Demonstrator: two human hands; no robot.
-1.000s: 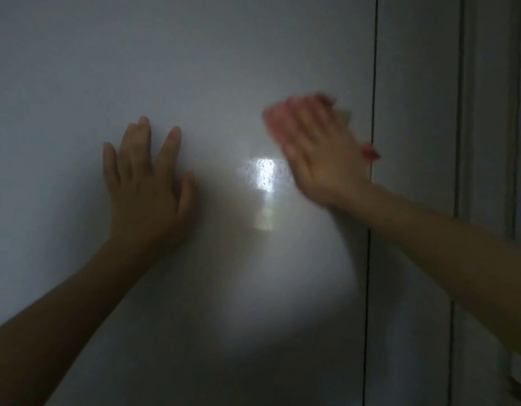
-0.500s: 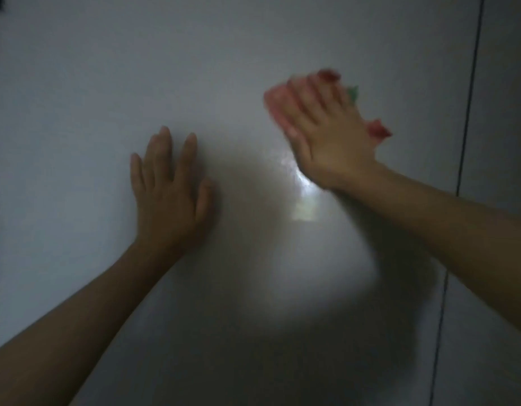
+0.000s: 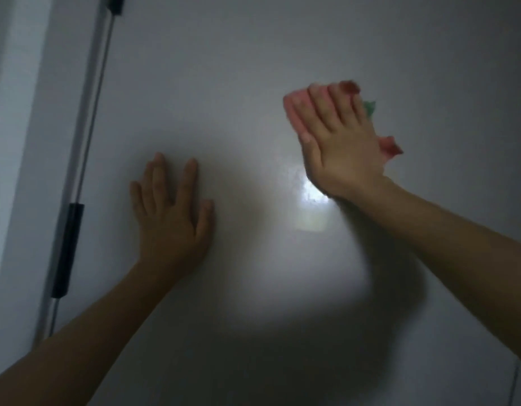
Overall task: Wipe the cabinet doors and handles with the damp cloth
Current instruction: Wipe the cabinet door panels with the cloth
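Observation:
A glossy white cabinet door (image 3: 253,68) fills the view, with a bright reflection near its middle. My right hand (image 3: 338,142) presses a pink cloth (image 3: 293,108) flat against the door, fingers straight; pink and green bits of the cloth stick out past the fingers and beside the wrist. Lower and to the left, my left hand (image 3: 172,218) lies flat on the door with fingers spread, holding nothing. A long metal bar handle (image 3: 86,118) with a black mount (image 3: 66,250) runs down the door's left edge.
A pale wall or frame panel (image 3: 16,142) stands left of the handle. A thin dark door seam (image 3: 515,385) shows at the bottom right corner.
The view has swung left: the right door seam has slid almost out of frame and the handle has come in at the left. My right hand with the cloth has shifted along the door.

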